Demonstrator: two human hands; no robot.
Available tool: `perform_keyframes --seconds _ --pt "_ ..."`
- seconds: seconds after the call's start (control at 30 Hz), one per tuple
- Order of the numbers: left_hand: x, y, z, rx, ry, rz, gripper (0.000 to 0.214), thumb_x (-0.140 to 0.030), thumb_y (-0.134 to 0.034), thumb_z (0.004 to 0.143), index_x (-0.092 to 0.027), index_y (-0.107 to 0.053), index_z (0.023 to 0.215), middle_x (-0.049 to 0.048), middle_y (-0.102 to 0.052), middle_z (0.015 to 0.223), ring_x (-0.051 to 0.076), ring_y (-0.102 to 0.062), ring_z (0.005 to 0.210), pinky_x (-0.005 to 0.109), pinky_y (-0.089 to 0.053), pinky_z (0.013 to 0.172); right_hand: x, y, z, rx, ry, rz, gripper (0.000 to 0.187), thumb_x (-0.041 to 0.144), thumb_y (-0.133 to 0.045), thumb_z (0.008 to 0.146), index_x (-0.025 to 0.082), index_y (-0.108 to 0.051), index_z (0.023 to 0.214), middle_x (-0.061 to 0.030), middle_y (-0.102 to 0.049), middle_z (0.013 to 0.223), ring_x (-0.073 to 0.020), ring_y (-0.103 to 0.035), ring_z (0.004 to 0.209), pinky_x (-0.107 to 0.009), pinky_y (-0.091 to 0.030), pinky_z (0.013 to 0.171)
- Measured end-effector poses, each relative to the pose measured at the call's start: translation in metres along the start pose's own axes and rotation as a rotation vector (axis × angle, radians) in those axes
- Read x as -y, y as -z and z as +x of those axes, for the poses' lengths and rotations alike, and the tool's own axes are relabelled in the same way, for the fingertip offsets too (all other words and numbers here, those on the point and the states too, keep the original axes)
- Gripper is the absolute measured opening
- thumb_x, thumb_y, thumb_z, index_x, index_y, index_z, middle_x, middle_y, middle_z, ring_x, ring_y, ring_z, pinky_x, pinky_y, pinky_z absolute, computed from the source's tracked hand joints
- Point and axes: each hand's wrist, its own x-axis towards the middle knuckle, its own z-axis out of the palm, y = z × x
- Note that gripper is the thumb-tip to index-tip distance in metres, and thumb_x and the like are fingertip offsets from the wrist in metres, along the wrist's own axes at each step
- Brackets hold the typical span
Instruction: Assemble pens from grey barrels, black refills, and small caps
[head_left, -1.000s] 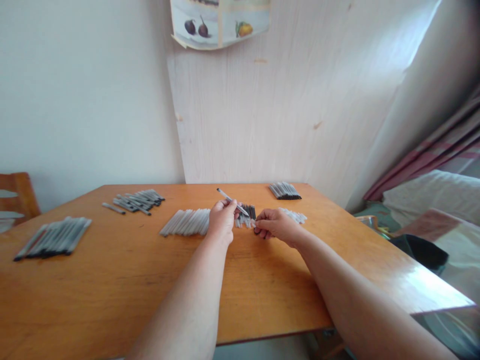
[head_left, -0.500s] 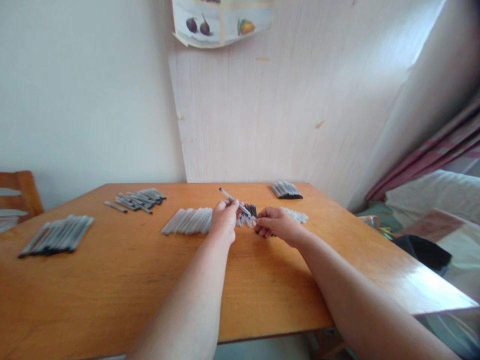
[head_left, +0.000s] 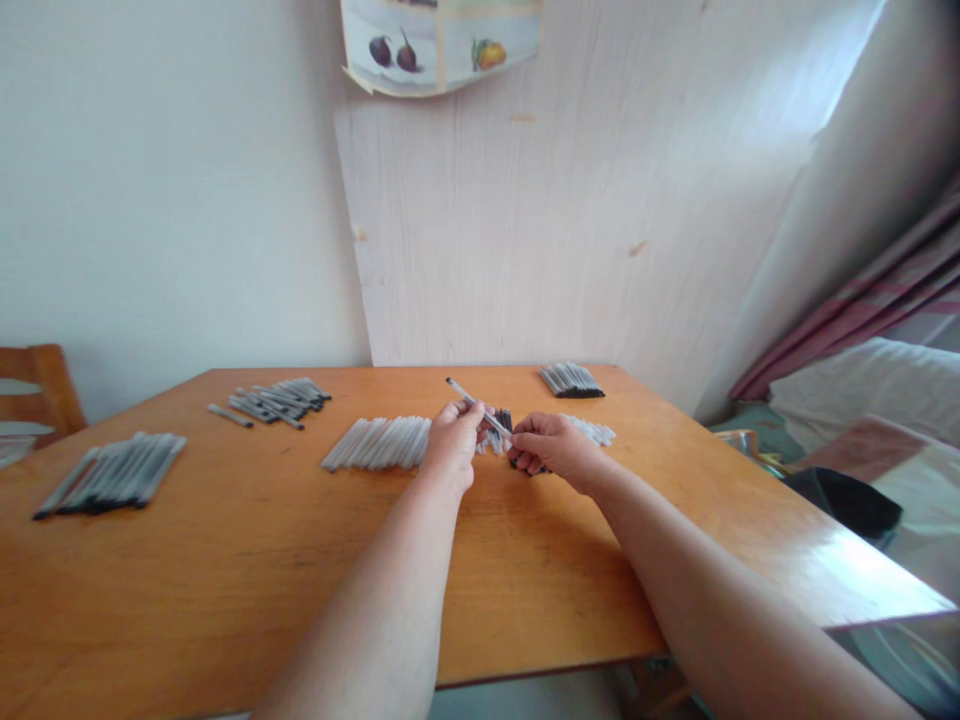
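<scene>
My left hand (head_left: 454, 445) is closed round a thin grey pen (head_left: 466, 394) whose far end points up and to the left. My right hand (head_left: 551, 447) is closed in a pinch at the pen's near end, over a small heap of dark and clear pen parts (head_left: 501, 424). Both hands meet at the middle of the wooden table (head_left: 225, 560). A row of pale clear tubes (head_left: 379, 442) lies just left of my left hand. More clear pieces (head_left: 598, 432) lie right of my right hand.
Three groups of grey pens lie on the table: one at the far left (head_left: 112, 472), one at the back left (head_left: 276, 398), one at the back right (head_left: 571, 380). A wooden chair (head_left: 34, 385) stands at the left edge. Bedding and a curtain are on the right.
My left hand has shifted slightly right with the pen, closing the gap to my right hand. The piles on the table lie as before.
</scene>
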Motion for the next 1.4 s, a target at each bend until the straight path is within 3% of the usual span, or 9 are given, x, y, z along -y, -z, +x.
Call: perform_keyframes --seconds 0.43,0.63,1.4 --pt "0.006 -0.003 -0.002 0.037 0.015 -0.033 0.021 -0.031 -0.067 0.076 -0.016 -0.057 0.087 0.0076 -0.071 0.084 0.014 -0.068 0.071 0.023 -0.046 0.062 -0.002 -0.002 0.002 -0.057 0.038 0.03 0.01 0.025 -0.06 0.082 0.016 -0.06 0.083 -0.0025 -0.066 0.068 -0.0083 -0.059 0.053 -0.018 -0.048 0.049" --pt "0.006 -0.011 -0.011 -0.009 -0.013 -0.072 0.018 -0.029 -0.065 0.079 -0.017 -0.055 0.086 0.0048 -0.07 0.078 0.014 -0.068 0.07 0.024 -0.05 0.065 -0.001 -0.003 0.002 -0.091 0.049 0.013 0.011 0.027 -0.062 0.081 0.017 -0.059 0.08 -0.0011 -0.064 0.063 -0.0082 -0.057 0.051 -0.018 -0.046 0.047" --pt "0.011 -0.012 -0.015 -0.008 0.034 -0.152 0.014 -0.026 -0.063 0.081 -0.017 -0.052 0.084 0.0039 -0.068 0.075 0.013 -0.067 0.069 0.025 -0.051 0.067 -0.001 0.0 0.001 -0.064 0.093 -0.029 0.012 0.03 -0.058 0.082 0.018 -0.059 0.078 0.0 -0.062 0.061 -0.0078 -0.053 0.049 -0.018 -0.043 0.045"
